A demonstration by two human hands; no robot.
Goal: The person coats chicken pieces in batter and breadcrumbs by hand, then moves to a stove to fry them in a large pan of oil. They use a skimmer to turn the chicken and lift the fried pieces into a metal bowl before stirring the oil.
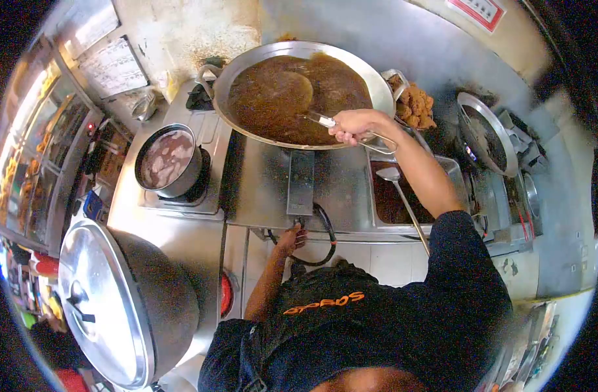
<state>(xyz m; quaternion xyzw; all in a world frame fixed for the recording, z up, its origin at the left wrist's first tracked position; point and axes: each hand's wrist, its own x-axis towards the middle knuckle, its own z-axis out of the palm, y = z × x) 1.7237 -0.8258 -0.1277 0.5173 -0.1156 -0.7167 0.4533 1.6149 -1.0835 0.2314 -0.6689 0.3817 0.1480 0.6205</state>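
Note:
My right hand (354,127) is closed around the metal handle of a skimmer (384,140), whose wire loop end sticks out behind my fist. Its round head shows faintly in the dark brown liquid (341,81) in a wide metal wok (371,55). Below the wok, my left hand (292,240) has its fingers bent at a small burner knob (298,223) on the stove front, near a black hose (328,228).
Fried pieces (416,108) are heaped right of the wok. A ladle or spatula (393,175) rests in a rectangular pan (377,206). At left are a pot of liquid (168,160) on a burner and a tall lidded pot (103,300). A second wok (469,104) stands far right.

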